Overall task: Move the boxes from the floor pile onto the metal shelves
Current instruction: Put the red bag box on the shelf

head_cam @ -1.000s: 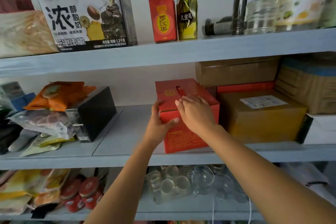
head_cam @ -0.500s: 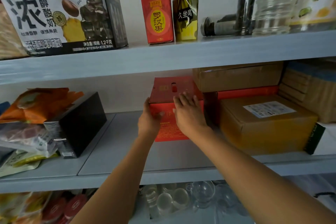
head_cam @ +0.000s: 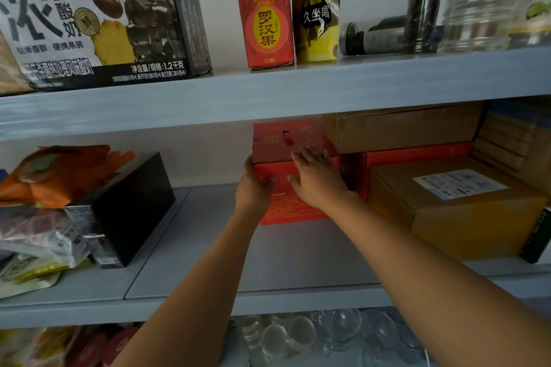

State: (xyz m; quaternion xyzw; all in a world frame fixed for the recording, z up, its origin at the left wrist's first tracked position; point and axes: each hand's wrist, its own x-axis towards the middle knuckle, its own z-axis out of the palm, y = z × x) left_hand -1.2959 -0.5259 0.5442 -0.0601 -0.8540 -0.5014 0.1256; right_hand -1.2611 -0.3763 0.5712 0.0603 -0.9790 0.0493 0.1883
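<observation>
Red gift carton point(head_cam: 286, 208) stands upright on the grey metal shelf board point(head_cam: 268, 262), set well back toward the wall. Its top face has a punched carry slot.

- Left hand point(head_cam: 253, 188): clamped on the carton's front-left corner, thumb lying across the front face. The other fingers go round the left side, out of sight.
- Right hand point(head_cam: 317, 180): flat against the carton's front, fingers point(head_cam: 301, 155) straight and slightly spread, tips reaching over the top front edge. It presses and does not grip.
- Both forearms bare, reaching up from below the carton.

Right of the carton:
- just beside it, a flat red box point(head_cam: 417, 153) with a brown cardboard carton point(head_cam: 402, 125) stacked on top
- nearer the shelf edge, a brown parcel point(head_cam: 447, 211) with a white shipping label

Left of the carton, well apart:
- a black box point(head_cam: 134, 202) lying at an angle
- orange snack bags point(head_cam: 59, 173) piled on and beside the black box

Above the carton, on the next shelf board point(head_cam: 268, 98):
- a red drink pack point(head_cam: 265, 18) printed with yellow characters, almost directly overhead
- a large milk case point(head_cam: 89, 18) up and to the left
- clear glass jars point(head_cam: 477, 9) up and to the right

Below the carton, one level down: clear glassware point(head_cam: 298, 337), blurred.
</observation>
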